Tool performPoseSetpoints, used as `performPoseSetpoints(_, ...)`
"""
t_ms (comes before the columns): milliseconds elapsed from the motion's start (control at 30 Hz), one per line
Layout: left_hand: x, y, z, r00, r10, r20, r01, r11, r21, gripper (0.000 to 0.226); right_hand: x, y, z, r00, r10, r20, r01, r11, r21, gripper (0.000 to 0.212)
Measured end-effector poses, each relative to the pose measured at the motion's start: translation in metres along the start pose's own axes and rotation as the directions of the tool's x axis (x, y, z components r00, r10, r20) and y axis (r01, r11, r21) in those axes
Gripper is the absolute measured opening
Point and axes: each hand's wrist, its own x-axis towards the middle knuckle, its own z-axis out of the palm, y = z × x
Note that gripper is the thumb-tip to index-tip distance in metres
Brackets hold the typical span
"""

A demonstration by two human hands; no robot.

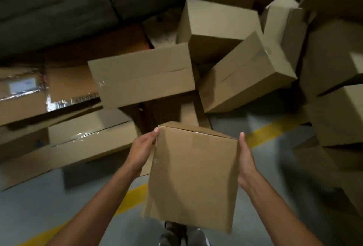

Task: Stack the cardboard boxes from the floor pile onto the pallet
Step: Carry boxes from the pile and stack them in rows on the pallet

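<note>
The held box (192, 173) is clear of the floor (49, 202). It is carried in front of the body between both hands, with its broad face toward the camera.

- The left hand (142, 148) grips the left edge near the upper corner, thumb on the near face.
- The right hand (246, 159) grips the right edge, thumb laid straight along it.
- The fingers of both hands are hidden behind the box, so how far they wrap cannot be told.

The floor pile (245, 73) lies just ahead, its boxes tilted and leaning on each other. A yellow line (269, 130) crosses the floor beneath the load. No pallet can be identified in this view.

Step in hand, as judged: transfer of 1 box from the pile to the pallet. Recommended practice:

1. Apply equal inward pressure at the 2 opposite edges. The box appears light and thin-walled, so excess force may buckle the sides.
2. Hold the load close to the body and turn with the feet, not the waist.
3. Locate the pallet before moving, because loose boxes near the feet are a likely trip hazard.
4. Set the box down flat, square to its neighbours, and release only once it rests fully supported.
</note>
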Motion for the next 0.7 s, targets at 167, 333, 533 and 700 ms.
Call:
performPoseSetpoints(167, -0.081, 0.051, -0.008, 0.996, 0.061, -0.068, -0.069, 0.991, -0.112, 0.053, -0.082, -0.027, -0.003, 0.998, -0.047, -0.039, 0.047, 0.999, -0.016, 0.073)
performPoseSetpoints(333, -0.135, 0.075, -0.021, 0.990, -0.038, -0.133, 0.002, 0.966, -0.260, 0.061, -0.158, -0.034, 0.010, 0.994, -0.111, -0.016, 0.111, 0.994, -0.019, 0.059)
performPoseSetpoints(533, -0.188, 0.100, -0.031, 0.999, -0.030, -0.016, 0.025, 0.959, -0.282, 0.075, -0.231, -0.036, 0.013, 0.973, -0.224, -0.060, 0.226, 0.974, 0.030, 0.050)
performPoseSetpoints(700, -0.218, 0.108, -0.049, 0.986, -0.058, 0.158, 0.101, 0.954, -0.282, 0.060, -0.296, -0.017, 0.021, 0.937, -0.324, -0.132, 0.329, 0.944, 0.022, 0.051)
